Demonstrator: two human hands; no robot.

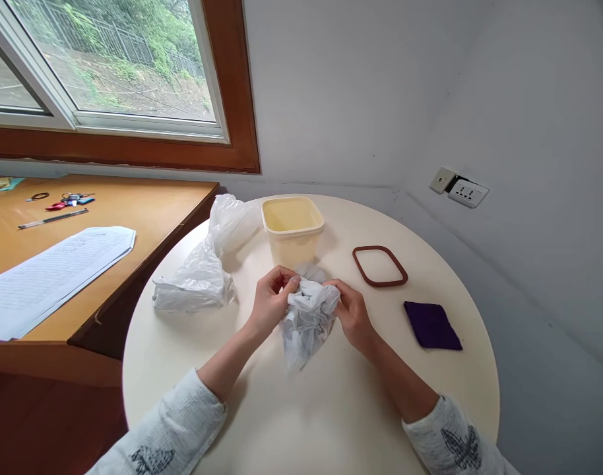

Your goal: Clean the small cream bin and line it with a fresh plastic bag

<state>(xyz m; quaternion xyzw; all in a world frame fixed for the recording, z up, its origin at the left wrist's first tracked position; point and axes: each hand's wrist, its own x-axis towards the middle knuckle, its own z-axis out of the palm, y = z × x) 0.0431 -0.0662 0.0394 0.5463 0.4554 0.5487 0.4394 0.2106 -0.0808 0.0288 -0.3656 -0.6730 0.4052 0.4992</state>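
Lying well to the left of the left grip (270, 305), handwritten sheets (59, 280) are noted on a wooden tabletop (158, 198). Beyond them, farther from the grip, a pen (53, 218), a dark loop (37, 196) and a cluster of small red, blue and metallic items (71, 200) are seen. Closer to the left grip, a clear plastic bag (195, 274) is spread, crumpled, over the left side of a round white tabletop (301, 425). The left grip is closed, thumb against fingers, on the upper left edge of a white plastic bag (309, 320). Just beyond both grips, a pale yellow container (294, 241), open at the top, is stood upright. The white bag is held bunched between the two grips, its lower end hanging toward the wearer; its contents cannot be made out. Its right edge is pinched by the right grip (351, 314). To the right of and beyond the right grip, a brown rounded-square ring (385, 284) is laid flat. Farther right, a dark purple cloth (433, 326) is laid flat, apart from the ring.
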